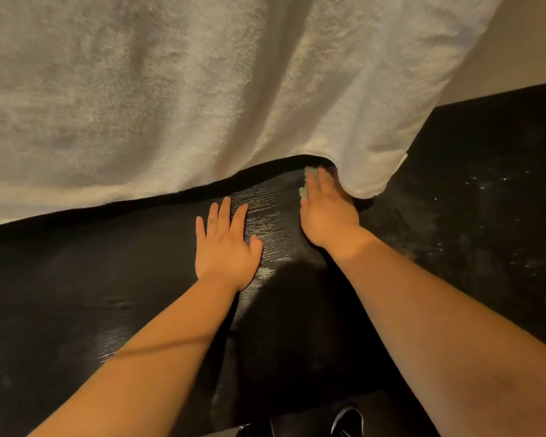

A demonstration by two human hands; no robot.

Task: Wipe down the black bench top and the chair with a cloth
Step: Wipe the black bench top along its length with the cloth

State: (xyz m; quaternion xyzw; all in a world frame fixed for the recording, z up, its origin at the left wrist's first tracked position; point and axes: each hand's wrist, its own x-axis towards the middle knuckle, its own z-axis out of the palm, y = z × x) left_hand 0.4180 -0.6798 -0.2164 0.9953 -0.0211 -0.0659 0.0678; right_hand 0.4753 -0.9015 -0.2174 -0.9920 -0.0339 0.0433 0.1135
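Observation:
The black bench top (101, 279) fills the lower half of the head view, with wet streaks shining between my hands. My left hand (226, 247) lies flat on it, fingers straight and spread. My right hand (327, 212) presses a small pale green cloth (304, 186) onto the bench with straight fingers. Only a strip of the cloth shows at the hand's left edge. The right fingertips reach under the hem of a hanging white towel. The chair is not in view.
A large white towel (171, 89) hangs over the back of the bench and covers the upper view. White specks dot the bench surface at the right (501, 222). A beige wall (527, 42) is at the top right. My shoe (347, 419) shows below the front edge.

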